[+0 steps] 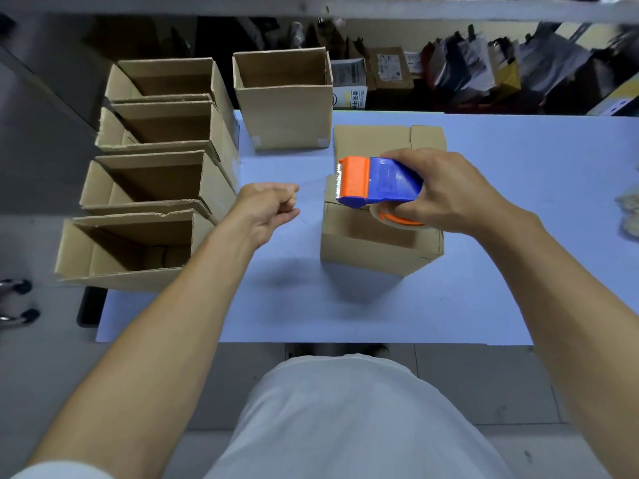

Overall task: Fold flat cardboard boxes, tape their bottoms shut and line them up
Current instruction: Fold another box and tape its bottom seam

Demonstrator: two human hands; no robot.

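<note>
A blue and orange tape dispenser (375, 183) is held in my right hand (446, 191) just above a small cardboard box (373, 245) on the pale blue table (311, 305). My left hand (268, 210) is to the left of the box, its fingers pinching the end of a strip of clear tape (313, 183) that stretches to the dispenser's teeth. A flat piece of cardboard (380, 138) lies behind the box. Several folded open boxes (155, 181) stand in a row along the table's left edge, and one more (283, 98) stands at the back.
Behind the table runs a shelf with parcels, labelled boxes and bagged goods (484, 70). A pale crumpled object (629, 216) lies at the right edge. The table's front edge is close to my body, with grey floor (34, 254) to the left.
</note>
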